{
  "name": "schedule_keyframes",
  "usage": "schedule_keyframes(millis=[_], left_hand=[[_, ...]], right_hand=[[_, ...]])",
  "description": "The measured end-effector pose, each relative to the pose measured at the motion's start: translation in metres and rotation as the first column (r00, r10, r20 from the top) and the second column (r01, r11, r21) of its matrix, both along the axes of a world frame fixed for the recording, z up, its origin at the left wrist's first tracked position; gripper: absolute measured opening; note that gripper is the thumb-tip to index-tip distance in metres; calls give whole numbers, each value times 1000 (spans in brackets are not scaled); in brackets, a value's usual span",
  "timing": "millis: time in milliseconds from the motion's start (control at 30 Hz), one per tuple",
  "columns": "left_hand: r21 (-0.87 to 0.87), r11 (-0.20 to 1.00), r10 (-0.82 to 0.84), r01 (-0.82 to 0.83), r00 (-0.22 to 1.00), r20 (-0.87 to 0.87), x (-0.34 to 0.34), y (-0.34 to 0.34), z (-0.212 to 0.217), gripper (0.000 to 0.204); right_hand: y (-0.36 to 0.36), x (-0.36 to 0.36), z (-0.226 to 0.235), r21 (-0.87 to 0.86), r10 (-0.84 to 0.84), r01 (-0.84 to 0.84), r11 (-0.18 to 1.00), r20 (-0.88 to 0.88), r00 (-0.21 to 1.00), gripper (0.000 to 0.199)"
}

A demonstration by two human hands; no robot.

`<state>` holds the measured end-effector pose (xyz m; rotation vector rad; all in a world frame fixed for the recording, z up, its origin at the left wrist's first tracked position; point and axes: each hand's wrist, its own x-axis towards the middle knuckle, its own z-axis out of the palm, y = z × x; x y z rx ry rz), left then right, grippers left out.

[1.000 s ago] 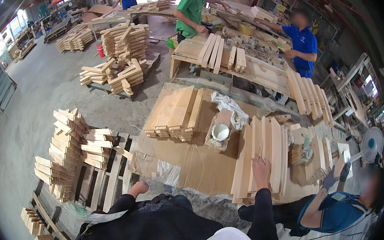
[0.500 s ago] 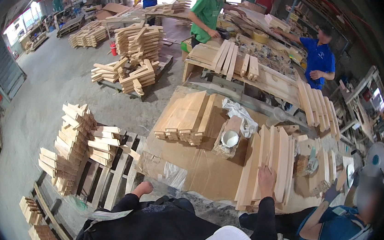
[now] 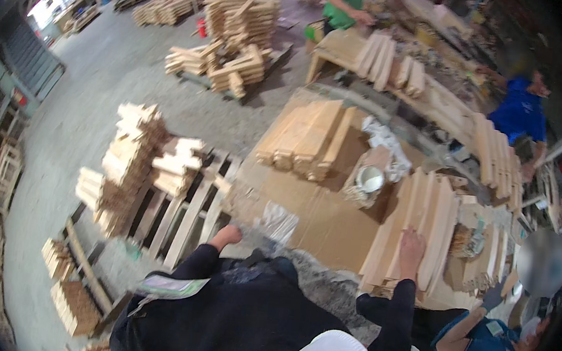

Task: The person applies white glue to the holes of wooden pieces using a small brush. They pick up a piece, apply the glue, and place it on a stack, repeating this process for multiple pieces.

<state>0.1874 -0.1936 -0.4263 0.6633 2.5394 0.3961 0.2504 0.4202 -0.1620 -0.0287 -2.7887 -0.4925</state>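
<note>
Wooden boards (image 3: 418, 222) partly hidden under right hand (image 3: 412, 246).

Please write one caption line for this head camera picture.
Right hand rests on stacked wooden boards; left hand touches the cardboard-covered table.

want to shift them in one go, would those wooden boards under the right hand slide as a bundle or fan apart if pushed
Probably fan apart: the wooden boards lie loose side by side, with nothing visibly binding them. Each looks stiff and flat, so unlikely to bend or roll. They rest on smooth cardboard, so they may slide easily under the right hand.
</note>
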Motion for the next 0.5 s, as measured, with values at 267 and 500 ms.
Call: schedule_keyframes(millis=[267,500], left_hand=[[-115,967,-228,227,974,4,14,-23,-23,35],[12,1000,16,-18,983,183,4,13,53,34]], right_hand=[[20,-4,-48,-844,-6,-126,521,-151,988,18],[9,-2,-9,-112,65,-76,991,-94,993,17]])
